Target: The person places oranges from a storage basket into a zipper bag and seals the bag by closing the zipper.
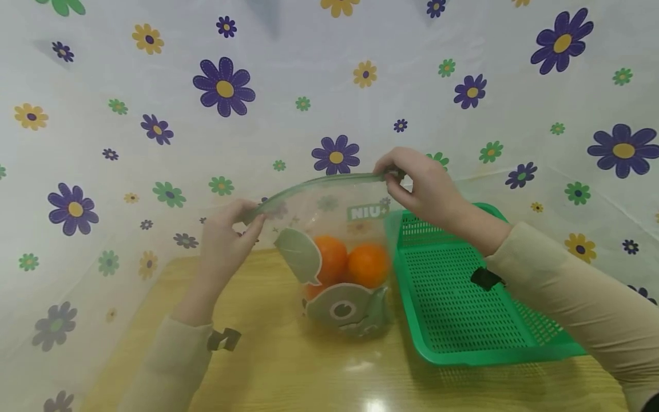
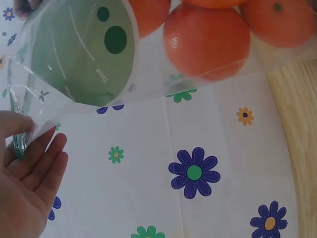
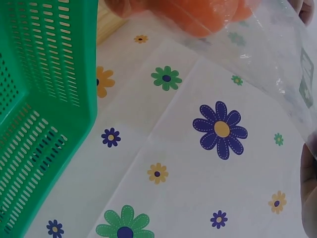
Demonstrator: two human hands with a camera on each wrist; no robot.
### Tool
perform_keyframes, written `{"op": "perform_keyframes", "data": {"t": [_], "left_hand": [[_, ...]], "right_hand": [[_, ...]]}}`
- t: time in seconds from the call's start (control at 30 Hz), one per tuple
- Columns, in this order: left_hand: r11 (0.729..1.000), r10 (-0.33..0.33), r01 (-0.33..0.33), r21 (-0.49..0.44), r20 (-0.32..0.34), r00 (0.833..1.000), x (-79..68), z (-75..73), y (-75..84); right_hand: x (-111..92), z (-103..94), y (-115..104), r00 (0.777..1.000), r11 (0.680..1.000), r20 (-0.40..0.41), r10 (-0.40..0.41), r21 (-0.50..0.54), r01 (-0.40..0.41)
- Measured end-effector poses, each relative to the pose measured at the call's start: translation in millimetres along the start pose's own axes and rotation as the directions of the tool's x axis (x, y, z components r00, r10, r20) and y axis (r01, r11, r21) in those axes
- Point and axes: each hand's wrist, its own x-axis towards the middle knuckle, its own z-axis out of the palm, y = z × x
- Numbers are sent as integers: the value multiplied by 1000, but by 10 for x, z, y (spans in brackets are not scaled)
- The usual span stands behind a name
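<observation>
A clear zip bag (image 1: 340,306) with green leaf and fish-like prints and the letters "NIU+" stands upright over the table, several oranges (image 1: 368,265) inside it. My left hand (image 1: 223,240) pinches the top left corner of the bag between thumb and fingers. At the top right corner, higher up, my right hand (image 1: 424,186) pinches the zip edge. The top edge bows in a curve between both hands. In the left wrist view the left hand (image 2: 29,173) grips the strip, with an orange (image 2: 208,42) showing through the plastic. The right hand (image 3: 311,198) is mostly cut off in the right wrist view.
A green perforated plastic basket (image 1: 437,357) sits right of the bag, under the right forearm. The wooden table (image 1: 268,366) lies below. Behind it hangs a white cloth (image 1: 288,51) printed with purple, yellow and green flowers.
</observation>
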Motion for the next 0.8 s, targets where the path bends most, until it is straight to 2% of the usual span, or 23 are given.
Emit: {"op": "perform_keyframes", "data": {"t": [0.1, 0.23, 0.37, 0.47, 0.6, 0.7, 0.8], "left_hand": [[998, -45, 46, -53, 23, 999, 14, -32, 6], [988, -101, 108, -109, 66, 993, 37, -82, 13], [966, -147, 170, -197, 125, 981, 59, -145, 17], [939, -200, 241, -244, 182, 963, 75, -213, 14], [883, -293, 363, -298, 255, 921, 85, -291, -10], [812, -346, 436, -387, 282, 895, 89, -314, -32], [761, -372, 465, -451, 284, 884, 96, -320, -40]], "right_hand": [[-2, -25, 15, 994, 994, 39, 102, 25, -103], [4, -54, 31, 966, 966, 92, 239, 75, -247], [13, -82, 36, 940, 936, 134, 314, 125, -330], [19, -93, 33, 924, 916, 162, 347, 154, -371], [21, -92, 14, 903, 896, 198, 380, 163, -413], [21, -84, -5, 893, 887, 218, 395, 163, -432], [25, -76, -24, 887, 882, 226, 401, 165, -441]]}}
